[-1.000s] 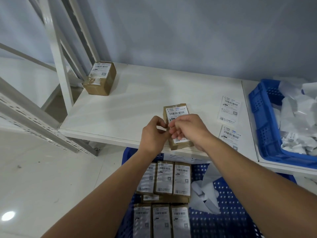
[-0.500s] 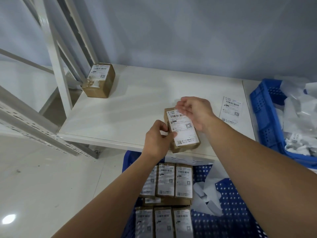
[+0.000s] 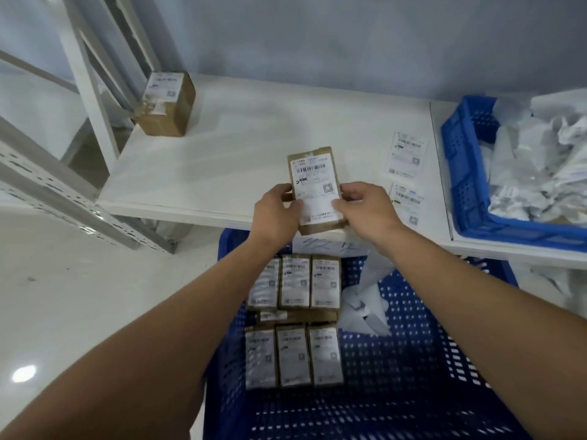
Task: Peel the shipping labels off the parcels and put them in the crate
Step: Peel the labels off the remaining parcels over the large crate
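The left hand (image 3: 278,214) and right hand (image 3: 365,209) gripped the parcel (image 3: 320,229) with curled fingers (image 3: 351,193); peeling the label (image 3: 313,185) slowly from one corner would limit tearing.

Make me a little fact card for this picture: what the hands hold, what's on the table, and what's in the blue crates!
Held parcel: brown, with a white label on its top face
Left hand: grips its left edge
Right hand: grips its right edge
Table: brown box at the back left, two loose labels at the right
Right crate: blue, full of crumpled white paper
Lower crate: blue, below the table edge, two rows of three labelled parcels, plus white paper scraps
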